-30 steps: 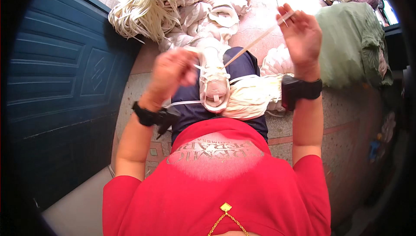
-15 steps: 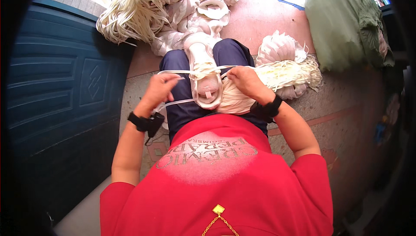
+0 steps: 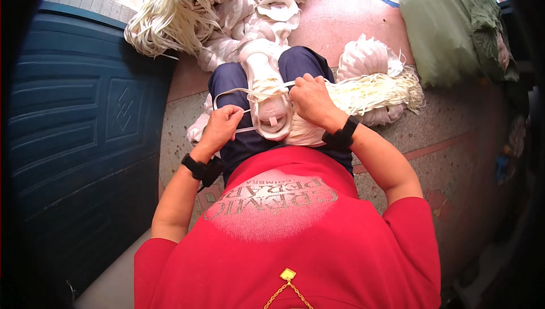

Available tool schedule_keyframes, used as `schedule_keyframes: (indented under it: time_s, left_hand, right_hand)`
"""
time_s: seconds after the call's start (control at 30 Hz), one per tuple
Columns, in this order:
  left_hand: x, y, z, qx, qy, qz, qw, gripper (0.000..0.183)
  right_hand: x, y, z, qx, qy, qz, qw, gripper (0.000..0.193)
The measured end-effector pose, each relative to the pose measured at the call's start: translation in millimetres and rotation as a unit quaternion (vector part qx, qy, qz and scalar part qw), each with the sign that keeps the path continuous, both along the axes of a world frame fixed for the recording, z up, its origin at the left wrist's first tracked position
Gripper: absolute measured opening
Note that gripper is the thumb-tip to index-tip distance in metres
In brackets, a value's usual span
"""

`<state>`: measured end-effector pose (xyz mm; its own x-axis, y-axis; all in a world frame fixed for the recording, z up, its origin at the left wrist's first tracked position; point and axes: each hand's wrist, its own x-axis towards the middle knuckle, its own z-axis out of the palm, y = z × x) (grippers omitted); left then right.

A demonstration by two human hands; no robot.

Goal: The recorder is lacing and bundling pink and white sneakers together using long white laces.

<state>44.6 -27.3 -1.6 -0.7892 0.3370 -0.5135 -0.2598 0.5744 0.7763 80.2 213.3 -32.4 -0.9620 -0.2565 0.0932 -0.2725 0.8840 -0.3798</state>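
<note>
A pale pink and white shoe upper (image 3: 272,109) lies lengthwise over my lap, its rounded opening toward my belly. Cream laces (image 3: 268,85) cross its middle. My left hand (image 3: 223,124) is closed left of the upper, thumb and forefinger pinching a white shoelace that runs to the upper's left edge. A loose loop of lace arcs above that hand. At the right edge, my right hand (image 3: 313,102) is closed, with a lace running from the upper into its curled fingers. The fingertips are partly hidden against the upper. A bundle of cream laces (image 3: 363,94) lies beside my right hand.
Beyond my knees is a heap of pale pink uppers (image 3: 238,17), with a hank of cream laces (image 3: 170,19) on its left. More bundled uppers (image 3: 366,59) sit right of my knee. A green sack (image 3: 448,31) stands far right; a dark blue panelled door (image 3: 85,104) bounds the left.
My left hand has moved down and slightly right, closer to the upper, and its lace has slackened into a loop. My right hand has moved slightly up and left against the upper's edge.
</note>
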Motion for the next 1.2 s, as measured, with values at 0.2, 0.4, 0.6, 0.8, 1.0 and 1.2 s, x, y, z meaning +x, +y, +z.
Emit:
schedule_keyframes:
  time_s: [0.2, 0.4, 0.6, 0.8, 1.0, 1.2]
  left_hand:
    - [6, -6, -20, -0.012, 0.114, 0.006, 0.993, 0.02]
    - [11, -1, -24, -0.055, 0.219, -0.009, 0.974, 0.02]
    - [13, 9, -24, -0.05, 0.265, -0.029, 0.963, 0.015]
    - [10, 8, -21, -0.074, 0.272, -0.085, 0.956, 0.014]
    - [5, 21, -17, -0.141, 0.302, -0.172, 0.927, 0.013]
    - [5, 25, -13, -0.165, 0.321, -0.207, 0.909, 0.011]
  right_hand:
    - [-1, -14, 0, 0.022, 0.017, -0.019, 0.999, 0.004]
    - [3, -14, 2, -0.009, 0.024, -0.011, 1.0, 0.006]
    - [3, -19, 0, -0.078, 0.025, -0.076, 0.994, 0.009]
    - [2, -18, -1, -0.092, 0.049, -0.06, 0.993, 0.005]
    - [-1, -18, -1, -0.101, 0.065, -0.045, 0.992, 0.004]
    - [0, -16, -4, -0.136, 0.067, -0.031, 0.988, 0.004]
